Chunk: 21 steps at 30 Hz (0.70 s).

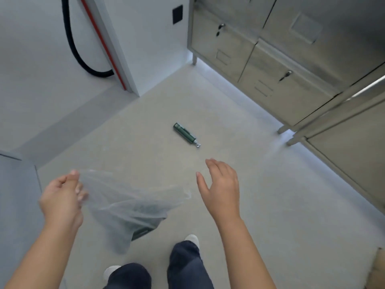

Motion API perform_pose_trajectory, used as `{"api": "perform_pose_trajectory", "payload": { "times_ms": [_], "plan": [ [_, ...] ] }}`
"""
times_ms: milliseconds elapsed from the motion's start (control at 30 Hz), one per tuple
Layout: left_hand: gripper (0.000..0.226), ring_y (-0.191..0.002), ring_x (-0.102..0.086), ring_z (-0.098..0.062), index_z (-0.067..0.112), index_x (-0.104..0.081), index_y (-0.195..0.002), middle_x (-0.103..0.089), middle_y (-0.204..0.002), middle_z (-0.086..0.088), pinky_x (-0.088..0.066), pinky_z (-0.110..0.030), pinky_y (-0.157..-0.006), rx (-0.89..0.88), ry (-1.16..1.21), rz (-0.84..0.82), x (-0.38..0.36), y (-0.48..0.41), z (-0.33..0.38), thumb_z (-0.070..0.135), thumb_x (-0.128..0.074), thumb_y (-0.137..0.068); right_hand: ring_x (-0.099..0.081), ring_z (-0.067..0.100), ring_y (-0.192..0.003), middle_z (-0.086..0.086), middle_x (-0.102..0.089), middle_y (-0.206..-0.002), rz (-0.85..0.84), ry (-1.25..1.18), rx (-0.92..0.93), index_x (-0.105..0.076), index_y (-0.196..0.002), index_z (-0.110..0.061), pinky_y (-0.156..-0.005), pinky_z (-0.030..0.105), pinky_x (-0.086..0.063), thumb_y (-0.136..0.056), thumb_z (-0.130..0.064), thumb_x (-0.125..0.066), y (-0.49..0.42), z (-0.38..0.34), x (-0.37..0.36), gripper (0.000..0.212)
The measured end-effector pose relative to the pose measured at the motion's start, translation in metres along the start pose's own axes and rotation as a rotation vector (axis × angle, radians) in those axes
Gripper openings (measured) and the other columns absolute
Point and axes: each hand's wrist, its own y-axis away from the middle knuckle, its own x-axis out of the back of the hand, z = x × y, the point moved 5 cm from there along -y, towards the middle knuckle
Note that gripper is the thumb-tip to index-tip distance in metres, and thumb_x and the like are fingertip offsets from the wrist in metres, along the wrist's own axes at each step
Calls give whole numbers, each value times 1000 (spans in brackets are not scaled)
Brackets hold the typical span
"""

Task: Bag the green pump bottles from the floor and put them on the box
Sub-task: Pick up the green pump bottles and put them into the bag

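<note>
One green pump bottle (185, 134) lies on its side on the pale floor, silver pump end pointing toward me. My right hand (220, 188) hovers open below it, fingers spread, a short way from the bottle and holding nothing. My left hand (62, 200) pinches the rim of a clear plastic bag (133, 205). The bag hangs to the right of that hand, and dark green bottles show through its lower part (143, 230).
Metal cabinets on short legs (270, 59) line the right side and far wall. A white pillar with a red strip (116, 59) and a black hose (83, 59) stand at the back left. A cardboard corner (378, 268) shows at the bottom right. My legs and shoes (183, 261) are below.
</note>
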Motion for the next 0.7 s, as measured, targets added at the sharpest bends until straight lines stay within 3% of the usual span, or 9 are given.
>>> {"api": "perform_pose_trajectory", "payload": {
  "times_ms": [300, 700],
  "plan": [
    [24, -29, -29, -2, 15, -46, -69, -37, -34, 15, -24, -12, -32, -32, 42, -104, -70, 48, 83, 16, -50, -93, -57, 33, -111, 10, -65, -117, -41, 79, -3, -61, -114, -10, -94, 54, -44, -82, -43, -42, -22, 7, 79, 50],
    [22, -30, -27, -2, 12, -44, -71, -36, -33, 14, -24, -14, -33, -12, 33, -125, -174, -16, 130, 13, -51, -92, -58, 32, -111, 8, -64, -118, -62, 195, 132, -60, -116, -11, -95, 54, -40, -81, -41, -46, -168, -40, 61, 48]
  ]
}}
